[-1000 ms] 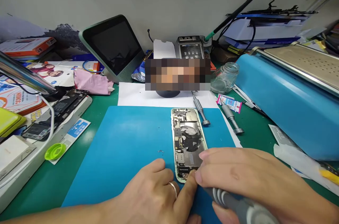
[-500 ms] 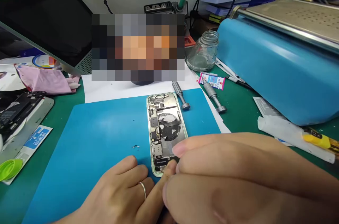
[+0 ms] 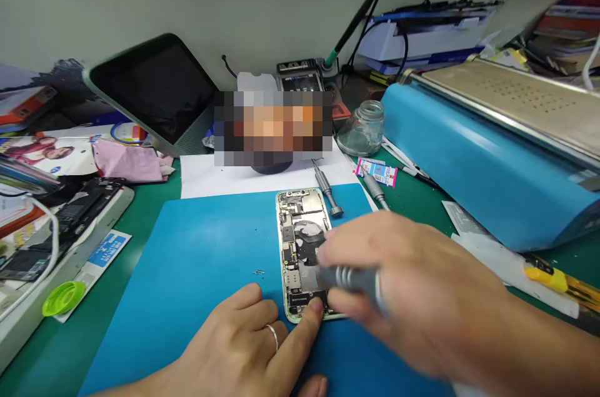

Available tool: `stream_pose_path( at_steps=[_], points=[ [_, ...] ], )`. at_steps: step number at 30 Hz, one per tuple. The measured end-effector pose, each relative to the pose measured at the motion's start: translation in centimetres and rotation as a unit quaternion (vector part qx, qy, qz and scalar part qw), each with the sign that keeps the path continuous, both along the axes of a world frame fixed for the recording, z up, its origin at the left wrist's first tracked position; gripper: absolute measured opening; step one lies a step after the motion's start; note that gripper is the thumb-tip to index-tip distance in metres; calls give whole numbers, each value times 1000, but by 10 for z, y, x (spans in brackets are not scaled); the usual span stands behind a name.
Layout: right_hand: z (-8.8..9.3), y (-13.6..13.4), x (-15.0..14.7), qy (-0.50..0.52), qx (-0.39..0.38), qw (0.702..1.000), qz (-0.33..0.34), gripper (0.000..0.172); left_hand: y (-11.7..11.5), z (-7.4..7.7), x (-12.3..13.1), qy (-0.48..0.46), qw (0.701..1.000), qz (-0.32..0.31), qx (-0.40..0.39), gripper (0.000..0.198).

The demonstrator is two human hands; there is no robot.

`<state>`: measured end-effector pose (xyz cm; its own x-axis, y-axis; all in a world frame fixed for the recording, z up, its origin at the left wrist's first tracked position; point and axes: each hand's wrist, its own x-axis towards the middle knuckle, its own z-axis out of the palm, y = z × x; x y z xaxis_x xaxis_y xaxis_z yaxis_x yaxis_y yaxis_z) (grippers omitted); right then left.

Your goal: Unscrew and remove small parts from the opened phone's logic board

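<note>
An opened smartphone (image 3: 307, 278), its circuit boards and parts exposed, lies face up near the middle of the blue mat (image 3: 201, 247). My left hand (image 3: 248, 337), with a ring on one finger, rests at its lower end. The index fingertip presses on the phone's bottom part while the other fingers curl on the mat. Over the phone's lower right side, my right hand (image 3: 412, 284) is closed around a grey screwdriver (image 3: 354, 279), blurred by motion; its tip cannot be made out. A tiny metal piece (image 3: 259, 272) lies left of the phone.
Two grey screwdrivers lie beyond the phone, one (image 3: 328, 187) on the mat's edge, another (image 3: 375, 187) beside it. A glass jar (image 3: 363, 131) and blue machine (image 3: 469, 165) stand right. A yellow cutter (image 3: 548, 275) lies right. Phone parts (image 3: 70, 228) and a green cap (image 3: 63, 298) are left.
My right hand has drawn back and turned, so the screwdriver now shows in it. The whole view has shifted and tilted up. My left fingertip remains on the phone's lower end.
</note>
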<state>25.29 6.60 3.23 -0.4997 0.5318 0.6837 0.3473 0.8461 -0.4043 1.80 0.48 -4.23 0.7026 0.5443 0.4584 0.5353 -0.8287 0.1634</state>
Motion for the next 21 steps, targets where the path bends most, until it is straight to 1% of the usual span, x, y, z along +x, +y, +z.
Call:
stream_pose_path(
  at_steps=[1, 2, 3, 4, 5, 8, 13, 15, 18, 20, 21],
  points=[
    [-2, 6, 0, 15, 7, 1000, 8, 51, 2, 4, 1, -7, 1000, -7, 12, 42],
    [-5, 12, 1, 63, 19, 998, 0, 64, 4, 9, 2, -1, 1000, -19, 9, 40],
    [-9, 17, 2, 91, 3, 996, -11, 72, 5, 15, 3, -5, 1000, -23, 11, 37],
    [-13, 23, 3, 120, -13, 992, -26, 73, 6, 19, 3, -12, 1000, -20, 13, 36],
    [-16, 28, 4, 147, -24, 988, -45, 71, 6, 24, 3, -15, 1000, -19, 8, 36],
    [-21, 41, 8, 163, -34, 981, -97, 60, 3, 33, 1, -2, 1000, -15, -25, 38],
    [-20, 52, 11, 151, -8, 978, -145, 48, 2, 36, -1, 48, 997, 3, -64, 48],
    [-19, 53, 13, 129, 20, 978, -163, 41, 3, 36, 0, 65, 995, 11, -73, 49],
    [-17, 55, 14, 75, 70, 977, -187, 19, 4, 35, 1, 76, 994, 16, -73, 48],
    [-15, 57, 14, 45, 93, 977, -187, 7, 4, 36, 1, 82, 994, 16, -69, 48],
    [-15, 59, 14, 35, 101, 978, -182, 4, 5, 36, 1, 87, 994, 14, -69, 48]
  ],
)
